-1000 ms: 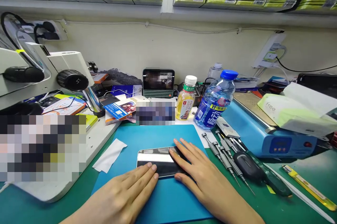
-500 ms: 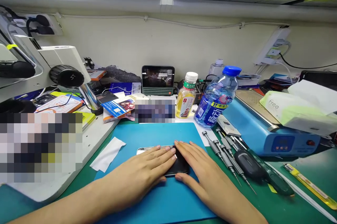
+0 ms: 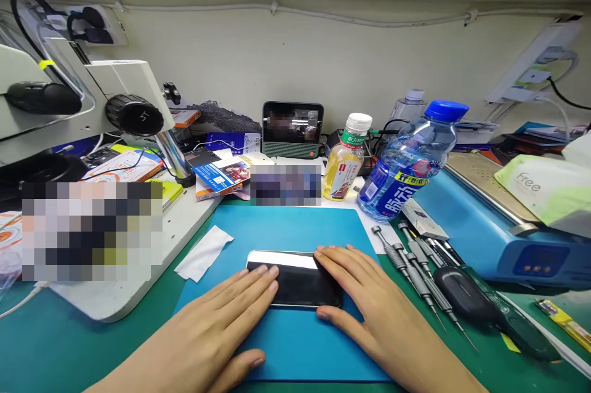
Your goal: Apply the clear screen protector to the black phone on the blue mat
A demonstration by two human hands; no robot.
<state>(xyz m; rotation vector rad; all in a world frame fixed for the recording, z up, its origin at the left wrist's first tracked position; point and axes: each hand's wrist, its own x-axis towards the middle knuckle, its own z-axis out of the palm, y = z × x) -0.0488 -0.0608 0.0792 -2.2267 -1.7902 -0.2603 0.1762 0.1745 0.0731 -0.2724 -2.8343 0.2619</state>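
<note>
A smartphone (image 3: 298, 282) lies flat and lengthwise across the blue mat (image 3: 286, 347), its dark screen facing up with a bright reflection along the far edge. My left hand (image 3: 221, 313) rests stretched out at the phone's left end, fingertips on the glass and thumb apart on the near side. Around the right end curves my right hand (image 3: 364, 300), with fingers at the far edge and thumb at the near edge, steadying the phone. A white wipe (image 3: 204, 252) lies left of the phone, partly on the mat.
Several screwdrivers (image 3: 418, 276), a black case (image 3: 464, 297) and a yellow cutter (image 3: 566, 325) lie on the right. Behind them stands a blue machine (image 3: 489, 239). A blue-capped bottle (image 3: 410, 165) and a tea bottle (image 3: 346, 162) stand behind the mat. A white microscope stand (image 3: 138, 279) is left.
My left hand has slid left across the phone, uncovering more of its screen. My right hand keeps its place at the right end. The view has tilted down and shifted left.
</note>
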